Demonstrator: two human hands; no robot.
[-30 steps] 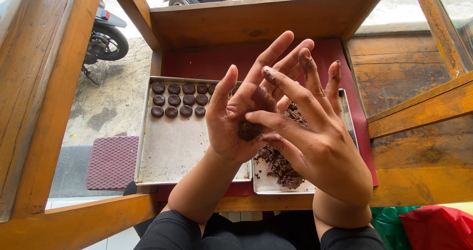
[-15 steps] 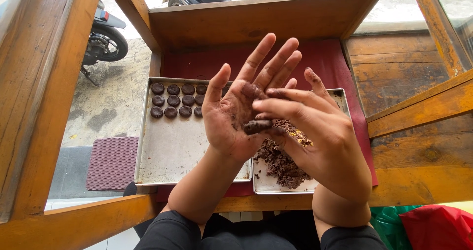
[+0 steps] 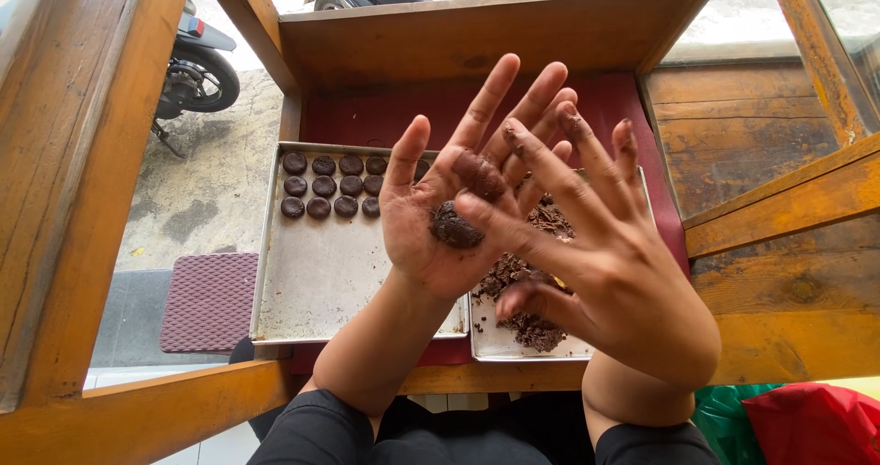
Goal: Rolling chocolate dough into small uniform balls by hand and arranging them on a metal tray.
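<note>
My left hand (image 3: 431, 218) is held palm up with a dark brown dough ball (image 3: 456, 226) resting in it. My right hand (image 3: 596, 263) lies across it, fingers spread and smeared with dough, pressing the ball against the left palm. Both hands hover above two metal trays. The left tray (image 3: 321, 282) carries several flattened dark dough discs (image 3: 330, 187) in rows at its far end. The right tray (image 3: 509, 344) holds a crumbly heap of dark dough (image 3: 527, 323), largely hidden by my hands.
The trays sit on a dark red surface (image 3: 385, 117) inside a wooden frame (image 3: 477, 34). Wooden beams (image 3: 73, 181) run at left and right. A parked scooter (image 3: 197, 71) and a purple mat (image 3: 209, 300) are on the ground outside. A red and green bag (image 3: 807, 419) lies lower right.
My right hand has slid forward across the left palm, its fingers opening and straightening. The dough between the palms has gone from an elongated lump to a rounder ball.
</note>
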